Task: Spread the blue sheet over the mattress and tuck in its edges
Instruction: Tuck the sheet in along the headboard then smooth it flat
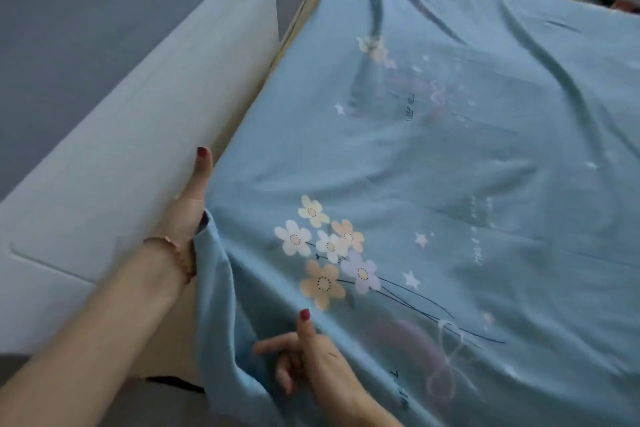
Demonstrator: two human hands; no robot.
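The blue sheet [433,166] already covered the bed; its lower-left corner hung untucked. The left hand [188,204] pushed the edge down, fingers hidden; the right hand [311,354] pinched loose cloth.

Blue sheet [433,166] spread; left hand [188,215] tucking edge.

mattress: hidden under blue sheet [433,166] | left hand [188,215] fingers: behind sheet edge

Bed [114,135] w/ white side board. Blue sheet [450,184] lies on top, flowers printed on it, some wrinkles, near edge hangs loose.
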